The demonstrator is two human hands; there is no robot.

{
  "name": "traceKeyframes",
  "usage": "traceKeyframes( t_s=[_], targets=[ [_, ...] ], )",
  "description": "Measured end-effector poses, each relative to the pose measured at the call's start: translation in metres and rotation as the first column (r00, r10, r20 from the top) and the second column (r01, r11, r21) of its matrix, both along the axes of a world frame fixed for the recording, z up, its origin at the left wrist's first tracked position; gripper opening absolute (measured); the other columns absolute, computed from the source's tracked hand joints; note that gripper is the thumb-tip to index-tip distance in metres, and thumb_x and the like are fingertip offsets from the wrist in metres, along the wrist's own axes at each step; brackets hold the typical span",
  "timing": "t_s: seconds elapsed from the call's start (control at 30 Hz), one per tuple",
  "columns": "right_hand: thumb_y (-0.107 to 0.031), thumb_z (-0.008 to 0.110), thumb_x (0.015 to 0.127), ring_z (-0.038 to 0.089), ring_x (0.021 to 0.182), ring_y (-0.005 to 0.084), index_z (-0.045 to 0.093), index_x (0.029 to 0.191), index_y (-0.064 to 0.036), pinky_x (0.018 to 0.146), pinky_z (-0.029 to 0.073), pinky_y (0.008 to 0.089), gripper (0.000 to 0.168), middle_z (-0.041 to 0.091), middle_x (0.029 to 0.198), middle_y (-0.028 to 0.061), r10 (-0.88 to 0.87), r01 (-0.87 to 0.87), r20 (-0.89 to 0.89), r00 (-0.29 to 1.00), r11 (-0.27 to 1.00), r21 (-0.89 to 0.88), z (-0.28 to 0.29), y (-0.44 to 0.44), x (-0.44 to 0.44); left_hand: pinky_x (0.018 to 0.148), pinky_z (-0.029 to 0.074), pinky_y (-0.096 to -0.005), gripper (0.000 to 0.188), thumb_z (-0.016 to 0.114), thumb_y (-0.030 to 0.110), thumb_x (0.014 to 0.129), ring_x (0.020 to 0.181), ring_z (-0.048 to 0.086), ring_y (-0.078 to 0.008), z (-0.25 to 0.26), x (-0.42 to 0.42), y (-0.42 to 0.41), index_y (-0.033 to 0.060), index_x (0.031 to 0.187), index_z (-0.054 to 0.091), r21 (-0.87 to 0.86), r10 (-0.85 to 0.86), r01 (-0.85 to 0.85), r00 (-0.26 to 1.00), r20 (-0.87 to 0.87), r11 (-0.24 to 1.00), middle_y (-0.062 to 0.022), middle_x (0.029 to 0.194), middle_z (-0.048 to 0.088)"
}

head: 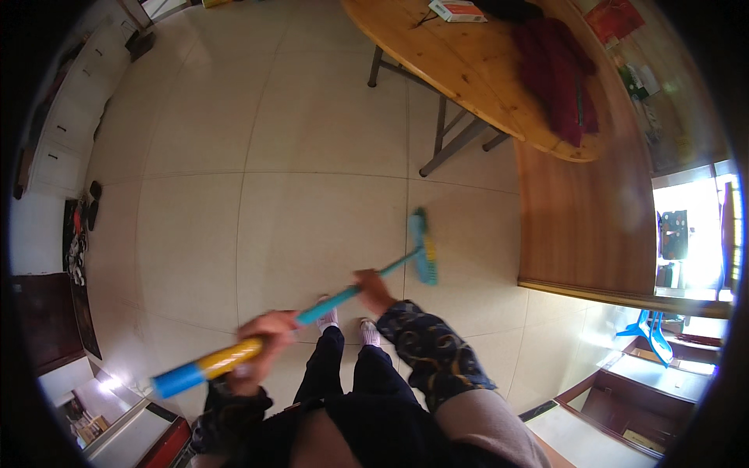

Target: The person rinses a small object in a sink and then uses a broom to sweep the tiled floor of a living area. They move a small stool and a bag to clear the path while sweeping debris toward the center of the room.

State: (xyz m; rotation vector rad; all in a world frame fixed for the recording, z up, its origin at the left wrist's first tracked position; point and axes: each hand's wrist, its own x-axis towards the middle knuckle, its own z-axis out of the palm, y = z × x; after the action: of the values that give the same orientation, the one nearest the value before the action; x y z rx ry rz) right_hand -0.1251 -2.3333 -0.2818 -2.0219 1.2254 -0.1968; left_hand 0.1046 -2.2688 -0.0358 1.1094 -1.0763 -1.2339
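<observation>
A broom with a teal handle slants across the view in front of me. My left hand is closed around its upper part, just below the yellow and blue grip. Farther down the shaft, my right hand also grips it. The blurred teal and yellow broom head is at the tiled floor, ahead and to the right of my feet. Its bristles are too blurred to tell apart. Patterned sleeves cover both forearms.
An oval wooden table on metal legs stands ahead right, bearing a dark red garment and a small box. Wood panelling bounds the right side. White cabinets and a doormat line the left.
</observation>
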Motion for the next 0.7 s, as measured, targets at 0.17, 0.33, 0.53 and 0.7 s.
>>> traceKeyframes(
  t_s=[0.17,0.33,0.53,0.7],
  targets=[
    [-0.012,0.060,0.075,0.050,0.074,0.0414,0.045,0.068,-0.004,0.061,0.039,0.0460,0.019,0.051,0.069,0.0205,0.039,-0.075,0.477,0.878,0.996,0.056,0.056,-0.024,0.133,0.048,0.039,-0.0277,0.034,0.061,0.022,0.087,0.045,0.044,-0.0120,0.061,0.054,-0.021,0.0116,0.063,0.040,-0.312,0.155,-0.208,0.970,-0.185,0.927,0.0007,0.052,0.044],
    [-0.017,0.062,0.078,0.052,0.074,0.0411,0.047,0.069,-0.004,0.063,0.040,0.0464,0.021,0.054,0.070,0.0202,0.024,-0.038,0.362,0.932,0.999,0.030,0.106,-0.064,0.093,0.047,0.033,-0.0252,0.035,0.058,0.029,0.089,0.046,0.038,-0.0118,0.085,0.036,-0.063,0.0124,0.065,0.039,-0.405,-0.017,-0.050,0.987,-0.160,0.913,0.0016,0.052,0.039],
    [-0.012,0.058,0.071,0.054,0.072,0.0415,0.049,0.066,-0.004,0.063,0.041,0.0488,0.013,0.053,0.067,0.0204,-0.144,0.172,0.121,0.982,0.949,-0.266,0.047,-0.114,-0.105,0.086,0.046,-0.0386,0.022,0.057,0.029,0.088,0.096,0.058,-0.0249,0.006,-0.058,-0.114,0.0075,0.092,0.056,0.040,-0.219,0.224,0.970,-0.103,0.974,-0.0182,0.121,0.053],
    [-0.010,0.054,0.074,0.056,0.075,0.0381,0.055,0.071,-0.005,0.068,0.044,0.0465,0.006,0.056,0.070,0.0178,-0.208,0.133,-0.300,0.931,0.959,-0.251,-0.023,-0.154,-0.243,0.105,0.030,-0.0370,0.010,0.056,0.017,0.091,0.125,0.042,-0.0242,-0.067,-0.159,-0.141,0.0103,0.099,0.056,0.376,-0.316,0.385,0.919,-0.235,0.843,-0.0120,0.132,0.048]
  ],
)
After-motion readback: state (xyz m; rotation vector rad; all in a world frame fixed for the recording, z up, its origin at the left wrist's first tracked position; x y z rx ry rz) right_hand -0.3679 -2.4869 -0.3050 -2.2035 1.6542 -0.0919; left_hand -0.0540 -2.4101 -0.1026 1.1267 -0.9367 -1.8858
